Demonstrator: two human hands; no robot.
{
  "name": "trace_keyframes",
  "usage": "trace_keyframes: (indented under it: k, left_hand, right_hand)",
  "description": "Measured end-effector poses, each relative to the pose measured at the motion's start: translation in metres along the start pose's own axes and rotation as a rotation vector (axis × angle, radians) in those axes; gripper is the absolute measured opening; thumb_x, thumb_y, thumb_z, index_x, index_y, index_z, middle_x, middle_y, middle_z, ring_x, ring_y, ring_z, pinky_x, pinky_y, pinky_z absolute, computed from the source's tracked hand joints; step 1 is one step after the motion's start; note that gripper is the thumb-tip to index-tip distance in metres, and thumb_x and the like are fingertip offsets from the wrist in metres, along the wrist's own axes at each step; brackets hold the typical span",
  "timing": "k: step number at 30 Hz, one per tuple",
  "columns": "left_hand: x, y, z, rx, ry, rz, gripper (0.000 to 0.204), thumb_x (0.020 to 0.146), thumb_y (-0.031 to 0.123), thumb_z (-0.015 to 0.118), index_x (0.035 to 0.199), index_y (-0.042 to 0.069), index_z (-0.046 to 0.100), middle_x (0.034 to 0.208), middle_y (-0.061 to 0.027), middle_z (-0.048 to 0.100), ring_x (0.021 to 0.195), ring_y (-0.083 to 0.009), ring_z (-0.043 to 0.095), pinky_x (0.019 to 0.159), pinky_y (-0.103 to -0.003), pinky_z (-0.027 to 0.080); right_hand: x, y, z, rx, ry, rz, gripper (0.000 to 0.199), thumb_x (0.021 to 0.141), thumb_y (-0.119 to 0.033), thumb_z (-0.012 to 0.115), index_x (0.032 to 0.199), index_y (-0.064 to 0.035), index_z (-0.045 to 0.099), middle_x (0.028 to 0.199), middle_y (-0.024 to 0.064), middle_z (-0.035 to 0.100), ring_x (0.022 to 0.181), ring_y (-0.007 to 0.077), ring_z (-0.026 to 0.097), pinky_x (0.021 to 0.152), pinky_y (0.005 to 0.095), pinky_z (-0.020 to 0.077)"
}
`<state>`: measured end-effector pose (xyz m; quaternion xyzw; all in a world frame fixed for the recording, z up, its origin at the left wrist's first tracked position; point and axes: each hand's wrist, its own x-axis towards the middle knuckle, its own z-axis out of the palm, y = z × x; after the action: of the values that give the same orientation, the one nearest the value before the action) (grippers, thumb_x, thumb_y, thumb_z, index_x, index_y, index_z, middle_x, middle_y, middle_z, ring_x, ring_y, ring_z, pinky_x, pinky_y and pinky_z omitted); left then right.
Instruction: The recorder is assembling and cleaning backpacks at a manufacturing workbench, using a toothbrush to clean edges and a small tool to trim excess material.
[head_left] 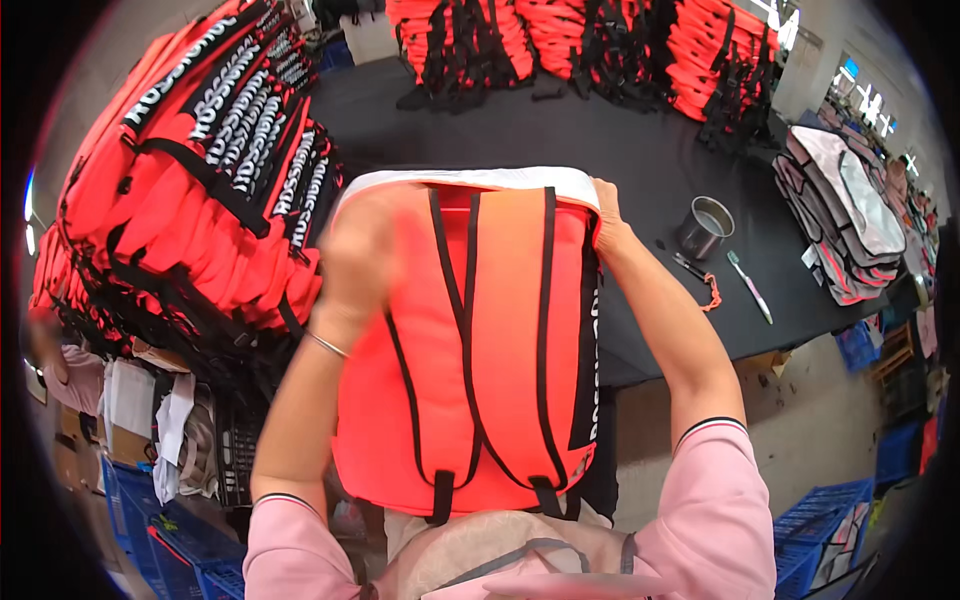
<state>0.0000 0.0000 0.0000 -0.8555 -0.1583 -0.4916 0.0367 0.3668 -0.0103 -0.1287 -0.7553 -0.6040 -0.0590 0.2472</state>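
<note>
An orange-red backpack [520, 330] with black-edged shoulder straps stands upright before me at the table's near edge. Its top gapes, and a white panel [480, 180] shows along the upper rim. My right hand [608, 215] grips the upper right corner, thumb side toward me, while its other fingers are partly hidden behind the fabric. Over the upper left side is my left hand [362, 255], smeared by motion, so its fingers cannot be made out. A thin bracelet circles that wrist.
A tall pile of red bags [200, 220] rises at left. More red bag stacks [460, 40] line the black table's [400, 120] far side. On the right lie a metal cup [706, 228], a toothbrush [750, 287], a small tool with an orange cord [700, 275] and grey bags [845, 210].
</note>
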Motion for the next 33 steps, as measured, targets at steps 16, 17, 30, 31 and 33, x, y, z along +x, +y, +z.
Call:
trace_keyframes:
  k: [16,17,30,31,33]
  left_hand:
    - [-0.074,-0.009,0.098,-0.177,-0.526,-0.293,0.02,0.09,0.021,0.062,0.095,0.004,0.069,0.094,-0.01,0.071,0.085,-0.0308,0.067,0.09,-0.043,0.051]
    - [-0.056,-0.017,0.104,-0.112,-0.446,-0.167,0.019,0.088,0.013,0.065,0.104,0.002,0.068,0.105,-0.0109,0.07,0.091,-0.0329,0.064,0.084,-0.041,0.052]
    - [0.07,0.01,0.141,-0.323,-0.708,-0.139,0.022,0.073,0.008,0.069,0.094,0.002,0.069,0.09,-0.0132,0.071,0.087,-0.0311,0.068,0.076,-0.038,0.053]
    - [0.071,0.02,0.129,-0.343,-0.716,-0.191,0.021,0.072,0.005,0.068,0.093,0.0,0.069,0.09,-0.0149,0.071,0.086,-0.03,0.069,0.075,-0.036,0.053]
    - [0.06,0.03,0.111,-0.473,-0.711,-0.253,0.018,0.074,0.002,0.067,0.091,-0.002,0.068,0.088,-0.0149,0.071,0.083,-0.0256,0.07,0.073,-0.033,0.052]
  right_hand:
    - [-0.028,0.013,-0.044,0.68,-0.306,0.288,0.047,0.075,-0.03,0.078,0.108,0.0015,0.068,0.092,0.007,0.069,0.082,0.0158,0.064,0.076,0.0289,0.0514]
    - [-0.035,-0.004,-0.04,0.611,-0.376,0.207,0.046,0.076,-0.028,0.076,0.11,0.0019,0.068,0.093,0.0086,0.07,0.083,0.018,0.065,0.077,0.0304,0.052]
    - [-0.092,-0.109,-0.046,0.207,0.631,-0.048,0.033,0.07,0.013,0.063,0.101,0.0023,0.056,0.093,0.0158,0.057,0.088,0.0352,0.061,0.071,0.0385,0.0558]
    - [-0.096,-0.11,-0.051,0.21,0.637,-0.042,0.033,0.07,0.013,0.063,0.101,0.0023,0.056,0.093,0.0158,0.057,0.088,0.0352,0.061,0.071,0.0385,0.0558]
    - [-0.107,-0.114,-0.058,0.158,0.753,-0.149,0.04,0.065,0.015,0.063,0.103,0.0022,0.057,0.095,0.0149,0.058,0.087,0.0325,0.063,0.07,0.0363,0.057]
